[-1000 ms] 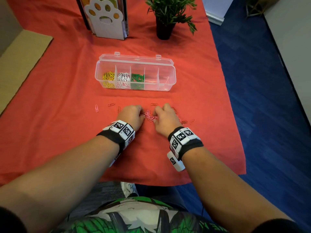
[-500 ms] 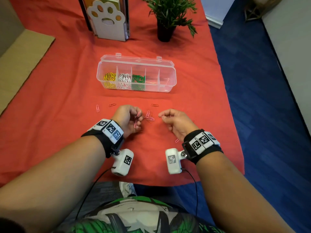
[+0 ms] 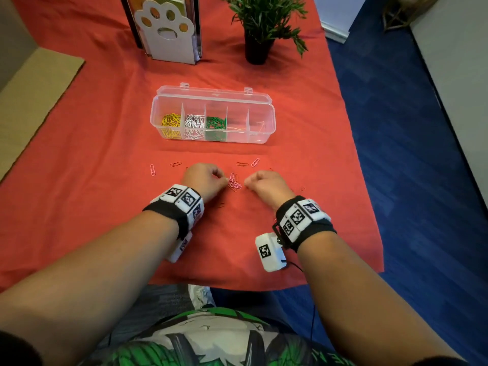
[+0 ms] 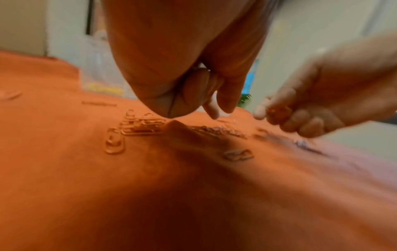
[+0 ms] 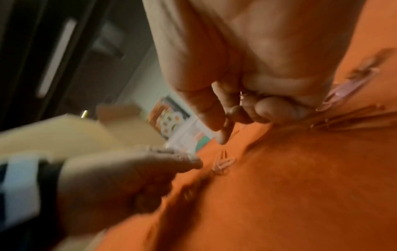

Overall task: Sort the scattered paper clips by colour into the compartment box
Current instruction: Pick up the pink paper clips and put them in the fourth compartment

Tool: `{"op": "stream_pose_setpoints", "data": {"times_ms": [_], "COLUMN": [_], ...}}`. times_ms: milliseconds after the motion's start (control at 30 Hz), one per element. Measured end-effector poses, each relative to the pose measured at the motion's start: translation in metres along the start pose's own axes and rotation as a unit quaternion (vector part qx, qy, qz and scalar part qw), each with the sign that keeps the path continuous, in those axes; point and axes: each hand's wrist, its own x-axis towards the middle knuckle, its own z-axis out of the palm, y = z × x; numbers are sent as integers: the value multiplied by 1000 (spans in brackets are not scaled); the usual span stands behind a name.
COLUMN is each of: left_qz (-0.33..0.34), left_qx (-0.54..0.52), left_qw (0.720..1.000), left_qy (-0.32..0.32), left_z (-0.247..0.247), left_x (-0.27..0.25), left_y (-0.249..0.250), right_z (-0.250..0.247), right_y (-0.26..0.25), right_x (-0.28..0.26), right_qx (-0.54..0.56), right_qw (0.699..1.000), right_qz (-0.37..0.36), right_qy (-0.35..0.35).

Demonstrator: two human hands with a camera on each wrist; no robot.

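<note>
A clear compartment box (image 3: 264,128) stands open on the red cloth, with yellow (image 3: 171,122), white (image 3: 194,123) and green clips (image 3: 216,124) in its three left compartments. A small pile of pink clips (image 3: 234,182) lies between my hands. My left hand (image 3: 224,180) is knuckles up with curled fingers, its fingertips (image 4: 217,108) at the pile's left edge; a glint of wire shows inside its fist. My right hand (image 3: 248,182) is curled just right of the pile. Reddish clips (image 4: 277,110) show inside its fingers (image 5: 227,125).
Loose clips lie on the cloth: pink (image 3: 152,169) and red (image 3: 175,164) to the left, red (image 3: 242,164) and pink (image 3: 255,162) ahead. A paw-print holder (image 3: 166,30) and a potted plant (image 3: 260,35) stand behind the box. The table's right edge (image 3: 367,180) is near.
Half a second ago both hands were turned partly palm up and held apart. Now they are knuckles up and lowered to either side of the pink pile.
</note>
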Motion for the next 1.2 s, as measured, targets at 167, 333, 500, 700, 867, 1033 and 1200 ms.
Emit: {"op": "stream_pose_setpoints", "data": {"times_ms": [167, 333, 500, 700, 867, 1033, 1200], "left_qz": [68, 66, -152, -208, -203, -237, -243], "left_qx": [118, 107, -230, -539, -571, -547, -545], "left_qw": [990, 992, 957, 791, 760, 779, 780], "left_qy": [24, 9, -89, -203, -236, -195, -188], "left_z": [6, 6, -11, -24, -24, -22, -20], "left_x": [-1, 2, 3, -7, -10, -6, -2], "left_y": [-7, -9, -2, 0, 7, 9, 7], "right_z": [21, 30, 8, -3, -4, -7, 1], "right_y": [2, 3, 4, 5, -5, -6, -1], "right_x": [2, 0, 5, 6, -2, -8, -3], "right_qx": [-226, -308, -245, 19, 244, 365, 4], "right_qw": [965, 934, 963, 999, 968, 922, 999], "right_qz": [-117, -169, -95, -21, 63, 115, -31], "right_qy": [56, 61, 62, 41, -12, -59, 5]}}
